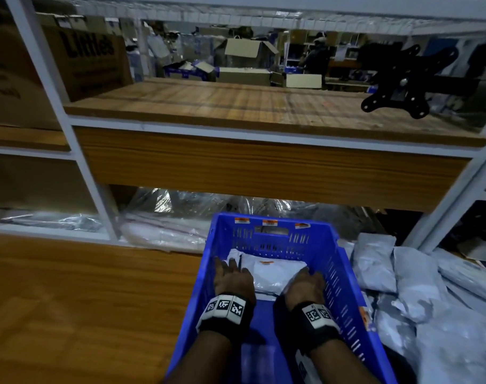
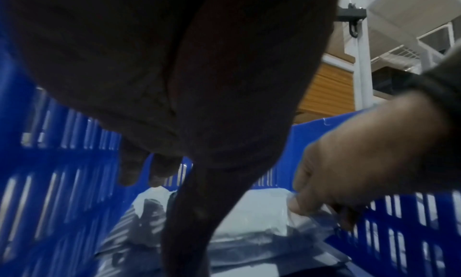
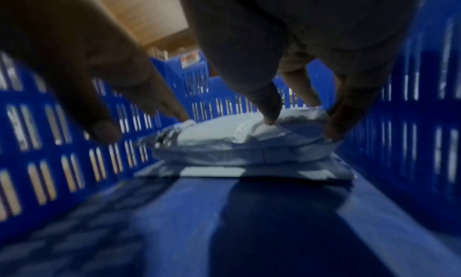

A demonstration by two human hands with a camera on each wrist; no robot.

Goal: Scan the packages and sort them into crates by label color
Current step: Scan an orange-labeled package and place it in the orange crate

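A blue slotted crate (image 1: 344, 261) stands in front of me with a white package (image 1: 269, 273) lying at its far end. A small orange label (image 1: 264, 262) shows on the package's top. Both my hands are inside the crate. My left hand (image 1: 232, 268) has its fingers straight and spread, and a fingertip touches the package's left corner (image 3: 187, 121). My right hand (image 1: 308, 278) grips the package's right edge, thumb (image 3: 272, 113) on top and fingers (image 3: 334, 127) curled round the side. The left wrist view shows the package (image 2: 262, 208) below the dark left hand (image 2: 159, 174) and beside the right hand (image 2: 349, 172).
Orange stickers (image 1: 269, 223) mark the crate's far rim. A heap of grey mailer bags (image 1: 402, 286) lies right of the crate. A wooden tabletop (image 1: 83, 300) spreads to the left. A wooden shelf front (image 1: 264, 162) overhangs behind, with clear plastic bags (image 1: 175, 217) under it.
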